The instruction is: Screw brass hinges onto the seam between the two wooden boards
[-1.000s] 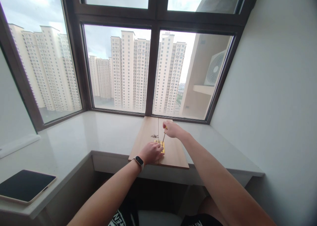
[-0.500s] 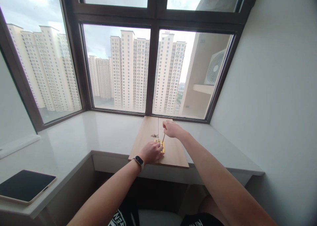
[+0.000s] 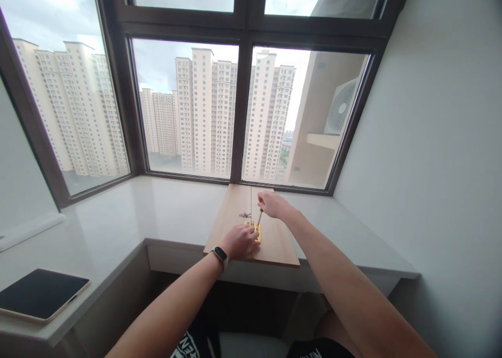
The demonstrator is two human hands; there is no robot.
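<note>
Yellow block (image 3: 258,234) lies on a wooden board (image 3: 224,219) in the head view, partly hidden under the left hand (image 3: 240,241), whose fingers curl over it and hold it. The right hand's (image 3: 271,204) fingers are closed round the handle end of a screwdriver (image 3: 260,216); its shaft slants down to the block's far right part. Small dark screws (image 3: 244,215) lie loosely just beyond the block. The board rests on a white tabletop (image 3: 176,206), and a tablet (image 3: 43,294) lies well apart, at the left.

Head-worn view, forward-down over both hands (image 3: 240,241)
</note>
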